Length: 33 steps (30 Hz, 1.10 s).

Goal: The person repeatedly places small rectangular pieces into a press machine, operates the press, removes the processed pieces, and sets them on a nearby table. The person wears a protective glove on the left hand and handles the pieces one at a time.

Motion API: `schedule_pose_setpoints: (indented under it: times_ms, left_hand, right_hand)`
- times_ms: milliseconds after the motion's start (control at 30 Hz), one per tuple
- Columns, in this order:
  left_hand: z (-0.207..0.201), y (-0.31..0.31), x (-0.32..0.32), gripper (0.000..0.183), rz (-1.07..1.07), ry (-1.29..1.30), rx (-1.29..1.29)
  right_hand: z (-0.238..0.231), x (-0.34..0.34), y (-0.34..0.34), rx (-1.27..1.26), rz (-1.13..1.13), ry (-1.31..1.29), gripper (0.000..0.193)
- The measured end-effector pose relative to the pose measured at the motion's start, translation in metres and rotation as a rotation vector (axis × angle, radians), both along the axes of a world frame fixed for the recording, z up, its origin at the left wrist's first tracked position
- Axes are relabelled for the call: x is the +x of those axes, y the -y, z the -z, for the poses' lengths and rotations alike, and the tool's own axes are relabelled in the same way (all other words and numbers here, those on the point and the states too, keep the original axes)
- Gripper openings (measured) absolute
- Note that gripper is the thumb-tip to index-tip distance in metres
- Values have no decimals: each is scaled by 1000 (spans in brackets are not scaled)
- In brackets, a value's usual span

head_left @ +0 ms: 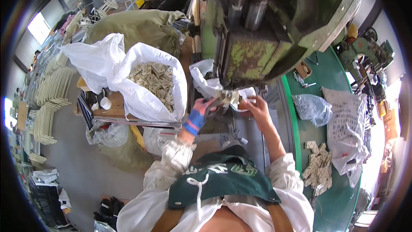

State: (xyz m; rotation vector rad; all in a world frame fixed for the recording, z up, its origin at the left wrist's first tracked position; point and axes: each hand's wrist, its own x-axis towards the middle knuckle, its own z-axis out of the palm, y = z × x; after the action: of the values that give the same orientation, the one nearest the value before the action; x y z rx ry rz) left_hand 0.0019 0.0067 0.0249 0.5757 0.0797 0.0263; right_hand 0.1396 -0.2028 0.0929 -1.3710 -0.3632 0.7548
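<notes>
Left hand (205,109): gloved, fingers curled, grip unclear.
Right hand (259,111): bare, fingers half bent, any hold unclear.
Pale piece (234,97): between both hands, by the green press (253,58).

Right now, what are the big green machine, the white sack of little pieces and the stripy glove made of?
The machine looks like metal, probably iron or steel: patchy green paint, shiny post. The sack is probably woven plastic or cloth, matte, since it flops into soft folds. The glove seems to be dull knit fabric, clinging closely; I can't tell the fibre.
</notes>
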Motion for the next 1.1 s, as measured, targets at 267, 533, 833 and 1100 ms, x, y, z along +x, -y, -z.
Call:
schedule_pose_setpoints:
  times_ms: [267, 533, 833, 1100]
  left_hand:
    - [-3, -71, -79, 40, -312, 53, 92]
    - [27, -58, -79, 39, -406, -137, 283]
    - [-27, 38, -26, 26, -353, -209, 774]
    - [14, 167, 42, 31, -137, -115, 1537]
  right_hand:
    - [89, -24, 97, -283, 142, -17, 30]
    - [165, 89, 298, -1612, 658, 914, 19]
    - [175, 153, 410, -1544, -59, 1226, 17]
    - [60, 63, 171, -525, -347, 1079, 20]
